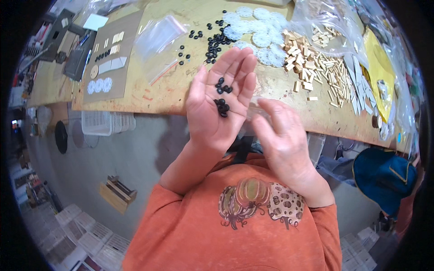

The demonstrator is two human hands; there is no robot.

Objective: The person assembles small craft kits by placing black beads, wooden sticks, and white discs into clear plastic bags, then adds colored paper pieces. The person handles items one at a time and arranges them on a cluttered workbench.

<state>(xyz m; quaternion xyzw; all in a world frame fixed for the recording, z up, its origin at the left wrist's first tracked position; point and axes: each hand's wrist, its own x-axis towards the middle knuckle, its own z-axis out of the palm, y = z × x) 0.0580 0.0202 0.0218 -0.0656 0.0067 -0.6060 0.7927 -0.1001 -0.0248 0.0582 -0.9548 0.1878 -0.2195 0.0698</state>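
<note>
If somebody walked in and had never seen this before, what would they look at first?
Probably the open left hand in the middle, with little black rings lying on its palm. Next might come the bright orange shirt below, with pumpkins on its front. On the table beyond, pale lacy discs sit left of a heap of wooden blocks.
</note>
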